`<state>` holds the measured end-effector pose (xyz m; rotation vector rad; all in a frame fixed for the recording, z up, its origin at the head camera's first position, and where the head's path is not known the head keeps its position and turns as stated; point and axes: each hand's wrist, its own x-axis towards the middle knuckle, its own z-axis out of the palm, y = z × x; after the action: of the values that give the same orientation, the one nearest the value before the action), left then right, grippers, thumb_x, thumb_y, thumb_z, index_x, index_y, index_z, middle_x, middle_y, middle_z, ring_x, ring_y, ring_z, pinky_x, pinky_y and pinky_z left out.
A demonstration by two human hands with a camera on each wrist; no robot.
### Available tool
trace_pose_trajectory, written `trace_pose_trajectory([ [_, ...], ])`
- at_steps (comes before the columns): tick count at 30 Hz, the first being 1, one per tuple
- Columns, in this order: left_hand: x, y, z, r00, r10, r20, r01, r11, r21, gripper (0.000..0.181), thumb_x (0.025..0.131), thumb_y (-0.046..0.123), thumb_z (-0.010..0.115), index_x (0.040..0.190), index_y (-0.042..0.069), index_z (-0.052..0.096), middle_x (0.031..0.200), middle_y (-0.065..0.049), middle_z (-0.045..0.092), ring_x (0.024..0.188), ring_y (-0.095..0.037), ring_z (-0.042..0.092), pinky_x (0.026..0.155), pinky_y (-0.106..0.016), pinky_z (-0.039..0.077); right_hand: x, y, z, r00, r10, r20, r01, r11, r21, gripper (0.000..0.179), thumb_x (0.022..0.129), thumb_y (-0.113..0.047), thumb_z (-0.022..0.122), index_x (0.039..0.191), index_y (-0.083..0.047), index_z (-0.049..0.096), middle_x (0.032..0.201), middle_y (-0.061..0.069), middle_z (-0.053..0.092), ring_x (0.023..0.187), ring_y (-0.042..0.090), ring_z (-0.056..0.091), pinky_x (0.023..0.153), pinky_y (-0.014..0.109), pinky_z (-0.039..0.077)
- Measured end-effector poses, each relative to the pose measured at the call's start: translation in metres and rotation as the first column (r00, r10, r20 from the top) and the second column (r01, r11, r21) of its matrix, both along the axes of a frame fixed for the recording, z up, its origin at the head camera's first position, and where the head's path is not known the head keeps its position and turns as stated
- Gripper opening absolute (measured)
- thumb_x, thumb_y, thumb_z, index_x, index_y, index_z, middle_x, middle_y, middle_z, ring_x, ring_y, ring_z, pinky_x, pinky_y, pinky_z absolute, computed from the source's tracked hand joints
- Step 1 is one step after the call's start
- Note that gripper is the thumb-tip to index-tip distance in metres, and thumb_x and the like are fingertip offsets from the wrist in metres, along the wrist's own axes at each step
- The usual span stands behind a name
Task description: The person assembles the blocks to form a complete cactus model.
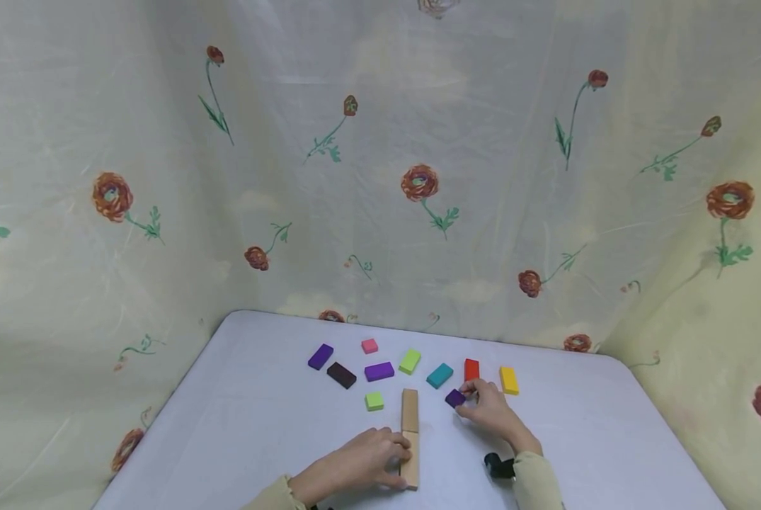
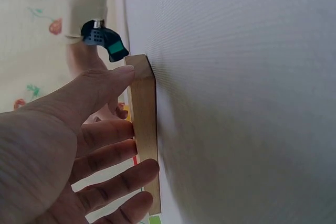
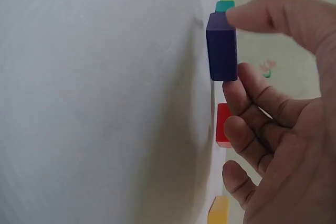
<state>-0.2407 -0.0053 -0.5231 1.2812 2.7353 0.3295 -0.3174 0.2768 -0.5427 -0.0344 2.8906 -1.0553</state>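
Observation:
My right hand (image 1: pixel 491 411) pinches a small dark purple block (image 1: pixel 455 398) between thumb and fingers, low over the table. In the right wrist view the thumb lies on one end of this purple block (image 3: pixel 222 51) and the fingertips on the other. My left hand (image 1: pixel 370 457) holds the nearer of two plain wooden blocks (image 1: pixel 410 464), thumb at its near end, fingers along its side. The farther wooden block (image 1: pixel 410 409) lies end to end with it, forming one straight line. Close by on the left is a small lime green block (image 1: pixel 374 401).
Beyond the hands lie a purple block (image 1: pixel 379 371), a dark brown block (image 1: pixel 342 375), a pink block (image 1: pixel 369 346), a teal block (image 1: pixel 440 375), a red block (image 1: pixel 471 369) and a yellow block (image 1: pixel 509 380). A flowered curtain (image 1: pixel 380 212) surrounds the white table (image 1: pixel 246 418).

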Motion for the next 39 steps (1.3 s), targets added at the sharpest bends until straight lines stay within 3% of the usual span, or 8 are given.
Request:
trace_pose_trajectory([
  [26,0.003,0.000,0.001,1.000,0.022,0.004,-0.022,1.000,-0.015,0.043,0.082,0.050,0.071,0.115,0.024,0.071,0.124,0.011,0.063,0.107,-0.005,0.059,0.091,-0.022,0.050,-0.005,-0.001,-0.006,1.000,0.002,0.016,-0.001,0.999,-0.054,0.030,0.082,-0.015,0.072,0.109,-0.011,0.060,0.102,0.005,0.059,0.095,0.021,0.048,0.081,0.032,0.046],
  [33,0.002,0.000,0.002,1.000,0.021,0.012,-0.021,1.000,-0.015,0.042,0.082,0.050,0.071,0.115,0.024,0.071,0.124,0.011,0.063,0.107,-0.005,0.059,0.091,-0.022,0.050,-0.006,-0.003,-0.003,0.999,0.027,-0.027,-0.028,0.999,-0.038,0.030,0.082,-0.015,0.072,0.110,-0.011,0.062,0.106,0.006,0.059,0.096,0.023,0.048,0.081,0.034,0.046],
  [39,0.001,-0.001,0.001,1.000,0.005,-0.001,-0.005,1.000,-0.009,0.043,0.082,0.050,0.071,0.115,0.023,0.071,0.123,0.011,0.063,0.107,-0.005,0.059,0.090,-0.022,0.050,-0.012,-0.012,0.003,0.996,0.051,-0.073,-0.054,0.998,-0.029,0.029,0.082,-0.016,0.073,0.110,-0.015,0.064,0.110,0.003,0.060,0.105,0.024,0.048,0.090,0.042,0.046],
])
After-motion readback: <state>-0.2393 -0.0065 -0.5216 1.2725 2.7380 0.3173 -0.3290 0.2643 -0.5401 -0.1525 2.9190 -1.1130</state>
